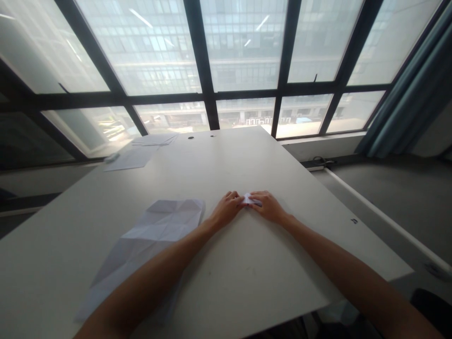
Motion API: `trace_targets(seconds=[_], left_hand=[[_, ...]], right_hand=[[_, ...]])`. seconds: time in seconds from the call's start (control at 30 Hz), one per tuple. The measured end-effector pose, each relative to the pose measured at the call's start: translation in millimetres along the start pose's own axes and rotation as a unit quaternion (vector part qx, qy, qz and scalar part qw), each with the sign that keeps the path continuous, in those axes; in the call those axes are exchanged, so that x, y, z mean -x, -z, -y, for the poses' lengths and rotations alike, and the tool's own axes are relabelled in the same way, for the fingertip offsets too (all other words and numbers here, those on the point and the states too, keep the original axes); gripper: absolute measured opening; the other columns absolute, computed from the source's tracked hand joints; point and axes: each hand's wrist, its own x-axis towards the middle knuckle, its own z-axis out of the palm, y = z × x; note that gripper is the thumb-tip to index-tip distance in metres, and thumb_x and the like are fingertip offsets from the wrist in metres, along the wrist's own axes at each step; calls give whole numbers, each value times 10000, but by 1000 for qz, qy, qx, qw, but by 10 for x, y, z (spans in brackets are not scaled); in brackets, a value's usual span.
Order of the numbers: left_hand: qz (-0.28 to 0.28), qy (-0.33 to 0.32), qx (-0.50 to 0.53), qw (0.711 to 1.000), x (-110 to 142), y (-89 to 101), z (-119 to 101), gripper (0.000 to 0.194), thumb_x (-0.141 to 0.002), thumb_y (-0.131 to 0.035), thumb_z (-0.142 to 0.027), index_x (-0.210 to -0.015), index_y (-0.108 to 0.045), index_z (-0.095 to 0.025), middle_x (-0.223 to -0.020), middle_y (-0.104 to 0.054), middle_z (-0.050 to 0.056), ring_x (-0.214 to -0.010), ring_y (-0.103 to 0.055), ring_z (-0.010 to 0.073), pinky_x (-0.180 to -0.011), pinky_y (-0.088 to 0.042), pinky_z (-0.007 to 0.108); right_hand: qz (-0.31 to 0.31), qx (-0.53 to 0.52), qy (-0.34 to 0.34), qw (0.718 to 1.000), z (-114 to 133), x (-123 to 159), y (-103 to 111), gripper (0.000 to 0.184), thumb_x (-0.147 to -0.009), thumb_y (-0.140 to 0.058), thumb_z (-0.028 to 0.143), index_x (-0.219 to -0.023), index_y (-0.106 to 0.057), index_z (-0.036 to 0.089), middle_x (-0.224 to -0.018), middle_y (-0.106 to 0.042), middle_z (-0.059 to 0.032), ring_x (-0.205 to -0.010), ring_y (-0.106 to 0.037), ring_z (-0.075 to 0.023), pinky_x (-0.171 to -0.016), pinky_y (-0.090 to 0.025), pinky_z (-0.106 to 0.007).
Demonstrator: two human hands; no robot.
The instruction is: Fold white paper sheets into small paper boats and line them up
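A small piece of folded white paper [247, 198] lies between my two hands near the middle of the white table [243, 263]. My left hand [228, 207] grips its left side with the fingers bent in. From the other side my right hand [267, 205] pinches it, thumb below and fingers over the top. Much of the paper is covered by my fingers, so its full shape is hidden. To the left, partly under my left forearm, a large creased sheet of paper [155, 223] lies unfolded on the table.
Flat white sheets [132, 157] lie at the table's far left, beside a small pale object [111, 158]. A round hole [191, 137] sits near the far edge. Large windows [243, 47] rise behind, with a blue curtain [406, 89] at the right.
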Motion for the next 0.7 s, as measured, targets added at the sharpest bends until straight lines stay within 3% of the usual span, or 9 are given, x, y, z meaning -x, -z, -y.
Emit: trace_targets(seconds=[0.13, 0.47, 0.7], left_hand=[[-11, 8, 30, 999, -15, -46, 41, 266, -1001, -472, -346, -1069, -685, -202, -896, -623, 60, -871, -573, 195, -838, -471, 311], [-50, 48, 82, 994, -7, -35, 13, 315, -1011, -435, -327, -1238, -622, -213, -1021, -694, 60, -933, -638, 192, -887, -488, 314], [-56, 78, 105, 990, -18, -23, -13, 403, -978, -485, -302, -1371, -499, -216, -923, -700, 23, -768, -632, 157, -795, -504, 279]], right_hand=[[-30, -34, 6, 999, 21, 6, 11, 326, -888, -611, 316, -1196, -659, 219, -1190, -689, -84, -1102, -625, -221, -981, -459, -355], [-120, -61, -57, 989, 7, -20, -9, 483, -829, -569, 206, -1312, -557, 199, -1277, -617, -104, -1172, -570, -237, -991, -468, -380], [-110, -69, -135, 982, -22, -19, -8, 580, -814, -611, 278, -1374, -475, 214, -1010, -707, -58, -794, -655, -201, -779, -529, -339]])
